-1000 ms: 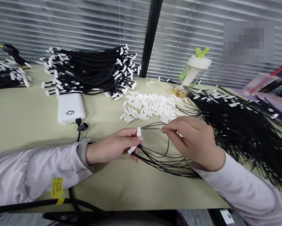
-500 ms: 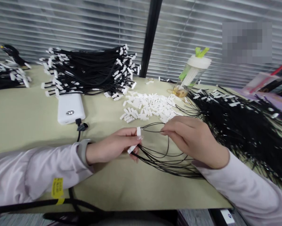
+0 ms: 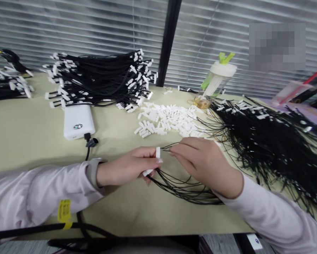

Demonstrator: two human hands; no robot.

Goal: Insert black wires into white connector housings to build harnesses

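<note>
A smooth, pale table (image 3: 137, 218) carries a matted, hair-like spread of black wires (image 3: 269, 141) at right and, at back left, a stacked cable bundle (image 3: 100, 77) tipped with white blocks. Nearer the center lies a loose pile of stick-shaped white pieces (image 3: 171, 118). In the foreground, the right hand (image 3: 204, 164) pinches fine wire between thumb and forefinger, while the left hand (image 3: 130, 165) clasps a wired white connector (image 3: 158, 152) over the table. A slim sheaf of black strands (image 3: 179, 190) curves right, passing beneath the right forearm. The connector, oblong and plastic-looking, shows 2 parts: above the thumb its long axis runs near upright, wire side facing right; below, it slants. The thumb hides whether they join.
</note>
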